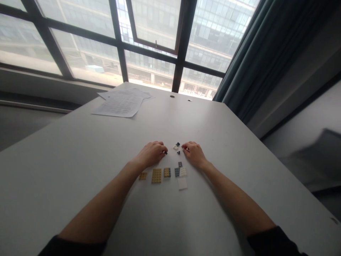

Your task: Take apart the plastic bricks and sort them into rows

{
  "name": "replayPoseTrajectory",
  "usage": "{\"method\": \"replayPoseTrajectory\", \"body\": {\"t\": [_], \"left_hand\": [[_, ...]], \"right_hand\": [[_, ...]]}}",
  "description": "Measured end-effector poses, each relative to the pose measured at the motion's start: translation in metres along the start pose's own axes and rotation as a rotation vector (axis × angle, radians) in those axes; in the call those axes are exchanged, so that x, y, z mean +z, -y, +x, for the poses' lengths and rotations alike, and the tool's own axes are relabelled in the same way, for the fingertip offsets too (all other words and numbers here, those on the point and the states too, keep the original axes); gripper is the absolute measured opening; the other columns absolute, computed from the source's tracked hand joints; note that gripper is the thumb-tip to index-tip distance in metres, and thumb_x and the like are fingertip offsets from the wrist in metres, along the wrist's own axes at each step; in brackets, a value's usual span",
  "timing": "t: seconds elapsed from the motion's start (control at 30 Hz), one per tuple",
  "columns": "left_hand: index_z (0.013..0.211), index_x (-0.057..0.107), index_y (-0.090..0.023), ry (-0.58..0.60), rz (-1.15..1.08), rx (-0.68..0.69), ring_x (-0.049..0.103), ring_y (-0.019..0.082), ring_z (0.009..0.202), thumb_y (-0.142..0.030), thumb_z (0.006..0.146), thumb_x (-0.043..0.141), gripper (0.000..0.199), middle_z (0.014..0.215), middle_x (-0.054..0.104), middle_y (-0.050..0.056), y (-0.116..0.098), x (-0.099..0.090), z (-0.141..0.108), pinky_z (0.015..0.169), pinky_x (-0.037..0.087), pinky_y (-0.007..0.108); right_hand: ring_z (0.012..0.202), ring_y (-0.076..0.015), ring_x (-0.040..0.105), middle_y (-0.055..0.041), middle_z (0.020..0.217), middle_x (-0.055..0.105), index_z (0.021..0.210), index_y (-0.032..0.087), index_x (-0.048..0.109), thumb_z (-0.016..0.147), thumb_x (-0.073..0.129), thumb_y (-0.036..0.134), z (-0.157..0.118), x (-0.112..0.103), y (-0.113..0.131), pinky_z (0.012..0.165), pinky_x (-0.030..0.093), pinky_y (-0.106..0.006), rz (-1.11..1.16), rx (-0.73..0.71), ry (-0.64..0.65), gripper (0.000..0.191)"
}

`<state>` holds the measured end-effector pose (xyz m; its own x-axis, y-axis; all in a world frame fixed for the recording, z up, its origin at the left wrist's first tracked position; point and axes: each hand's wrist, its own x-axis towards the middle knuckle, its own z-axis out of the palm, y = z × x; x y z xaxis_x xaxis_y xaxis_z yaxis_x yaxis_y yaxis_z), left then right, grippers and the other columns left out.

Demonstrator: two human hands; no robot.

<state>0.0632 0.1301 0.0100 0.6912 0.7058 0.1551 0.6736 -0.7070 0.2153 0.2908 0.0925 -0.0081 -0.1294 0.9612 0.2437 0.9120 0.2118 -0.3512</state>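
1. Just beyond the tan plate, the left hand is clamped on a dark piece.
2. Farther right of the plate, the right hand is held; whether anything is gripped cannot be told.
3. The dark piece (tiny) is held beyond and right of the plate; probably light and stiff, it is best pinched by its sides.

Dark piece partly hidden, sleeves cropped, print illegible
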Motion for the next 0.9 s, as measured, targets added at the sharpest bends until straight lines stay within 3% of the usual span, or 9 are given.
{"method": "replayPoseTrajectory", "body": {"t": [0.2, 0.3, 0.4, 0.57, 0.7, 0.9], "left_hand": [[0.09, 0.072, -0.025, -0.002, -0.015, 0.015, 0.062, 0.018, 0.084, -0.017, 0.083, 0.051, 0.024, 0.095, 0.068, 0.003, -0.002, 0.0, 0.0, 0.078, 0.046, 0.027], [0.091, 0.071, -0.025, -0.008, -0.009, 0.019, 0.061, 0.018, 0.088, -0.009, 0.08, 0.049, 0.03, 0.095, 0.069, 0.002, -0.003, -0.001, 0.0, 0.08, 0.045, 0.027], [0.099, 0.068, -0.022, -0.032, 0.006, -0.026, 0.061, 0.019, 0.091, -0.004, 0.076, 0.046, 0.036, 0.095, 0.07, 0.003, -0.005, -0.003, 0.0, 0.082, 0.045, 0.028], [0.088, 0.067, -0.019, -0.045, 0.041, -0.094, 0.062, 0.022, 0.086, -0.019, 0.08, 0.049, 0.02, 0.093, 0.069, 0.007, -0.01, -0.006, -0.002, 0.078, 0.046, 0.033], [0.082, 0.068, -0.019, -0.022, 0.056, -0.083, 0.062, 0.023, 0.083, -0.031, 0.081, 0.054, 0.019, 0.088, 0.068, 0.008, -0.014, -0.006, -0.002, 0.076, 0.046, 0.033], [0.085, 0.07, -0.023, 0.026, 0.015, -0.028, 0.062, 0.019, 0.081, -0.024, 0.079, 0.053, 0.019, 0.089, 0.068, 0.004, -0.015, -0.006, -0.001, 0.075, 0.045, 0.028]], "right_hand": [[0.102, -0.0184, 0.053, -0.0064, 0.104, 0.064, 0.099, 0.019, 0.067, 0.085, 0.058, 0.018, -0.003, 0.001, -0.003, 0.093, 0.038, -0.031, 0.037, -0.02, -0.02, 0.017], [0.103, -0.0183, 0.052, -0.0059, 0.107, 0.062, 0.107, 0.021, 0.066, 0.083, 0.059, 0.016, -0.004, 0.002, -0.001, 0.094, 0.038, -0.032, 0.064, -0.087, -0.028, 0.025], [0.101, -0.0184, 0.052, -0.004, 0.105, 0.064, 0.108, 0.024, 0.067, 0.083, 0.06, 0.014, -0.004, 0.0, 0.004, 0.092, 0.038, -0.032, 0.027, -0.18, 0.042, 0.028], [0.097, -0.0205, 0.053, -0.0049, 0.1, 0.066, 0.1, 0.022, 0.07, 0.085, 0.062, 0.022, -0.003, -0.002, 0.014, 0.088, 0.038, -0.034, -0.097, -0.256, 0.087, 0.017], [0.092, -0.0188, 0.055, -0.0049, 0.094, 0.068, 0.092, 0.021, 0.072, 0.088, 0.057, 0.021, -0.002, -0.002, 0.016, 0.086, 0.039, -0.031, -0.113, -0.318, 0.093, 0.016], [0.084, -0.0154, 0.062, -0.0035, 0.09, 0.072, 0.091, 0.02, 0.071, 0.086, 0.056, 0.016, -0.003, -0.001, 0.022, 0.081, 0.042, -0.024, 0.051, -0.189, 0.037, 0.016]]}}
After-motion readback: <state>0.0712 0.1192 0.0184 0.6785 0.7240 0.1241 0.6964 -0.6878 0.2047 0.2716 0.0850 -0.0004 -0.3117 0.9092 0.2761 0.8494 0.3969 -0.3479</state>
